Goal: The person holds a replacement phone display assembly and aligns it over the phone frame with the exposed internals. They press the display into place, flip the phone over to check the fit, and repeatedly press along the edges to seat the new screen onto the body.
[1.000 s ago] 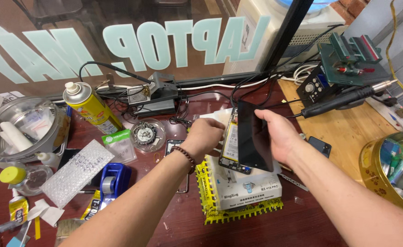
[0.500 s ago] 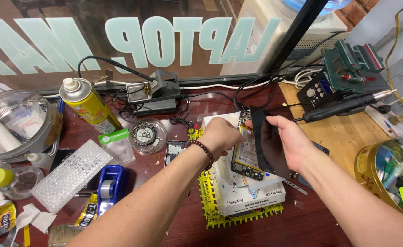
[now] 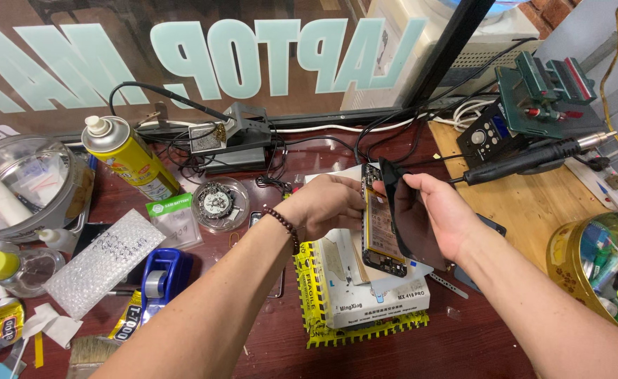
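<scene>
Opened phone upright, long axis toward the window, gripped between both hands.

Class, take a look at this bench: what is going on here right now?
A person is working on an opened phone over a cluttered dark red table. The left hand grips the phone body, whose yellow insides show, while the right hand holds its black panel swung away from it like a book cover. Below lies a white box on a yellow-edged mat. A yellow spray can stands to the left.
</scene>
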Motion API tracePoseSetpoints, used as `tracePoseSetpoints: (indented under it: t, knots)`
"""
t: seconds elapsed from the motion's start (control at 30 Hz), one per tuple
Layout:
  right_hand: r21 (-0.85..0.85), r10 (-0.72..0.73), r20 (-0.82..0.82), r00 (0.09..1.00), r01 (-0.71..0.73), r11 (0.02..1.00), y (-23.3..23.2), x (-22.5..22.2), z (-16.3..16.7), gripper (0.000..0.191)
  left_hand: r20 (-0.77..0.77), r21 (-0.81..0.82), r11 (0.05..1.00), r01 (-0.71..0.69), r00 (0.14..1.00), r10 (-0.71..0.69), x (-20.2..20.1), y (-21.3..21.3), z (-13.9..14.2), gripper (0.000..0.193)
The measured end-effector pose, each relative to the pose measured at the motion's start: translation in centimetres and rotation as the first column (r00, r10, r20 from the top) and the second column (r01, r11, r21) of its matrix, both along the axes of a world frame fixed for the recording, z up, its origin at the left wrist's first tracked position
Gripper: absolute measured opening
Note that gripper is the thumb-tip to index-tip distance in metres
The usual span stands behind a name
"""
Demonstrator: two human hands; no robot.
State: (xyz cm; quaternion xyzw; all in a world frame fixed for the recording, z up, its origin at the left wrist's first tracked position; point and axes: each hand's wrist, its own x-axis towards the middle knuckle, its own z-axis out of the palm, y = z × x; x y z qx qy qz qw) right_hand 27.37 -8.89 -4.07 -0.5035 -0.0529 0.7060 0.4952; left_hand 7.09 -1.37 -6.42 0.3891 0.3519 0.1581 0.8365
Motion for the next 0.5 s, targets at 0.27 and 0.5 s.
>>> tracePoseSetpoints:
  t: [0.27, 0.5]
  knots:
    - [-0.115, 0.135, 0.206, 0.969, -0.114, 0.987, 0.0, -1.0, 2.1, 0.038, 0.179, -0.021, 0.998, 0.065, 0.982, -0.060, -0.9, 1.0, -2.0, 0.021]
    - [-0.070, 0.046, 0.067, 0.997, -0.042, 0.997, 0.2, -1.2, 1.9, 0.034, 0.204, -0.023, 0.996, 0.092, 0.975, -0.085, -1.1, 1.4, -2.6, 0.021]
